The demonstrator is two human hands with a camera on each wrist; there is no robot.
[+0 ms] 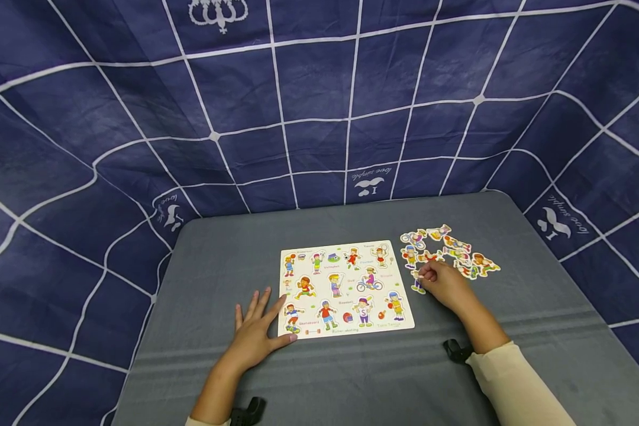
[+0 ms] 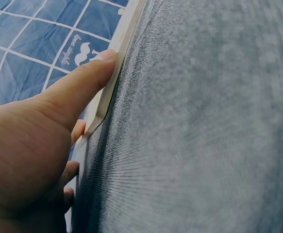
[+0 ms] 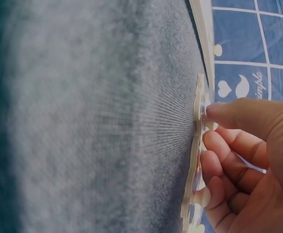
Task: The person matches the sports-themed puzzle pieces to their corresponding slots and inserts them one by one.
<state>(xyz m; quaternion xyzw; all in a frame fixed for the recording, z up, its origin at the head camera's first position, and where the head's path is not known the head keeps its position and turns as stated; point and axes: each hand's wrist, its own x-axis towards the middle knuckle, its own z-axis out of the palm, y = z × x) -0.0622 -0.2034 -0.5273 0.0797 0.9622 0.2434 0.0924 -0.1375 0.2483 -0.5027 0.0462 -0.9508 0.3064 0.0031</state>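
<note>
A white wooden puzzle board (image 1: 346, 269) printed with children doing sports lies flat on the grey table. My left hand (image 1: 258, 328) rests at its left end, fingers spread, thumb on the front left corner. In the left wrist view that thumb (image 2: 95, 70) presses along the board's edge (image 2: 113, 80). Just right of the board, my right hand (image 1: 447, 287) pinches a small figure-shaped puzzle piece (image 1: 417, 283) between thumb and fingers. The right wrist view shows the thumb (image 3: 233, 114) at a pale knob on the piece, which lies close over the table.
Several other figure-shaped pieces, among them a cyclist (image 1: 414, 238) and a runner (image 1: 484, 264), lie in a loose cluster beyond the right hand. A grey cloth covers the table (image 1: 234, 248). Blue curtains (image 1: 319, 142) with white lines stand around its back and sides.
</note>
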